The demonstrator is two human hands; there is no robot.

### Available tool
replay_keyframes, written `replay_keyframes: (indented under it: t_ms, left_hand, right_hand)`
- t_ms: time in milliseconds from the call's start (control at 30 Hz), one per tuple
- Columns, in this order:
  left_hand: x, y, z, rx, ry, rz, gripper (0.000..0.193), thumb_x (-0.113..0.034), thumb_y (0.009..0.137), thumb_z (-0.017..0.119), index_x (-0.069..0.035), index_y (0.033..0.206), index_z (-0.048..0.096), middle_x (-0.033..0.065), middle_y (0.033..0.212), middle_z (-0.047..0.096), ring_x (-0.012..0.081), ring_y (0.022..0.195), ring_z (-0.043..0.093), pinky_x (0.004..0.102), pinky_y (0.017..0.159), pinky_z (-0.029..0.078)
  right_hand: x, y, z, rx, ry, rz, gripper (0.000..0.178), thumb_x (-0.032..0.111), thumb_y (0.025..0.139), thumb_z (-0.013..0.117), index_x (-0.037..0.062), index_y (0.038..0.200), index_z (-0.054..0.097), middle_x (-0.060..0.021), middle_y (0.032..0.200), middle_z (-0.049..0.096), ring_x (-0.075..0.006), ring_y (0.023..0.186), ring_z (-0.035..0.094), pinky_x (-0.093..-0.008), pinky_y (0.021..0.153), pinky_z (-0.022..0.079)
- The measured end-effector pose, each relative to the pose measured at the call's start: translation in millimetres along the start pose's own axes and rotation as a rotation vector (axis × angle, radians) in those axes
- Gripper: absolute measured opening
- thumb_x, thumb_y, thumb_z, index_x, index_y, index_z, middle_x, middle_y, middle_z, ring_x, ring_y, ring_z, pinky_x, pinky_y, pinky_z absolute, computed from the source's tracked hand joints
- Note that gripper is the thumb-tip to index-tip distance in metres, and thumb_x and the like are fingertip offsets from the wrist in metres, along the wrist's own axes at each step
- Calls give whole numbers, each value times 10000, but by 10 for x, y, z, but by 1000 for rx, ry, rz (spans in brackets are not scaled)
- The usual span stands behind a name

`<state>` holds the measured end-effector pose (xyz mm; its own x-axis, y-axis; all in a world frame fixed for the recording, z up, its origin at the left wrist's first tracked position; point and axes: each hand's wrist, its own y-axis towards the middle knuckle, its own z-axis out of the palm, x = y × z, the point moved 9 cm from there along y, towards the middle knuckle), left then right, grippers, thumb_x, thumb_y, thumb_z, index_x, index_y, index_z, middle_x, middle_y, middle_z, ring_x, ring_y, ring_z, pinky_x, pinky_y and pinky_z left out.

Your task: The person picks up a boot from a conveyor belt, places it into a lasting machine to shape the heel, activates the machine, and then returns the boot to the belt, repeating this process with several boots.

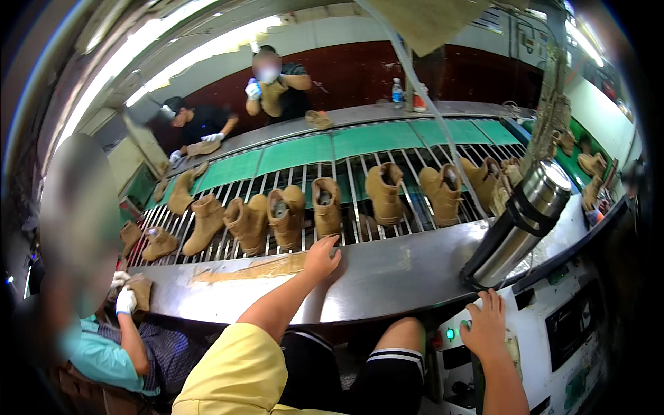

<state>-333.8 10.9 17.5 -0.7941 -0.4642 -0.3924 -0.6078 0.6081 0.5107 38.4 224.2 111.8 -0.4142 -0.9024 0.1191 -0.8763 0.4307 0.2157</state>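
My left hand (323, 258) reaches over the metal ledge, holding nothing, its fingers apart and the fingertips just below a tan ankle boot (326, 211). Whether the fingertips touch the boot's base is hard to make out. The boot stands upright on the roller conveyor (354, 232), its opening showing. Beside it on the left is a pair of tan boots (285, 218); to the right stands another boot (384, 197). My right hand (486, 325) rests with spread fingers on the white machine cabinet (536, 339), close to a lit green button (450, 334).
A steel thermos flask (519, 225) stands on the ledge (387, 273) at right. Beyond the rollers runs a green belt (297, 153). Two people (277, 90) work across the line; a gloved co-worker (128, 346) sits at my left holding a boot piece. A bottle (397, 90) stands on the far ledge.
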Motion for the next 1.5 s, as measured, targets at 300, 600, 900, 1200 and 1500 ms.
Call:
replay_keyframes:
  t_ms: [300, 600, 900, 1200, 1500]
  left_hand:
    - [1683, -1782, -1553, -196, 151, -735, 373, -308, 850, 575, 16, 1031, 614, 176, 972, 647, 300, 829, 613, 396, 789, 488]
    - [1905, -2614, -1326, 638, -540, -1539, 726, -626, 913, 307, 33, 880, 609, 150, 784, 661, 236, 586, 592, 340, 555, 485]
    - [2152, -2679, -1254, 656, -341, -1694, 813, -700, 883, 184, -6, 758, 588, 88, 602, 526, 234, 524, 532, 363, 515, 429]
    - [2096, -2636, -1308, 592, -276, -1719, 824, -707, 871, 190, -2, 670, 567, 107, 548, 484, 258, 489, 492, 413, 523, 407]
    - [2066, -2639, -1384, 572, -208, -1718, 832, -717, 869, 177, -8, 686, 571, 106, 577, 499, 263, 501, 496, 408, 552, 402]
  right_hand:
    - [42, -78, 47, -12, 5, -14, 343, 179, 629, 696, 41, 937, 639, -191, 1265, 441, -382, 1287, 325, -509, 1099, 233]
    - [-9, -74, 61, 11, 73, 6, 333, 175, 646, 694, 50, 951, 644, -197, 1297, 424, -389, 1311, 297, -509, 1111, 205]
    - [2, -57, 44, 20, 126, 6, 338, 168, 628, 690, 32, 932, 637, -212, 1298, 410, -408, 1315, 284, -524, 1115, 186]
    - [82, -69, -31, 17, 76, -3, 345, 181, 637, 696, 14, 928, 614, -232, 1299, 430, -414, 1301, 324, -518, 1094, 217]
    - [218, -3, -181, 48, -12, -90, 313, 229, 789, 632, 57, 1049, 643, -221, 1286, 480, -412, 1240, 400, -487, 1050, 315]
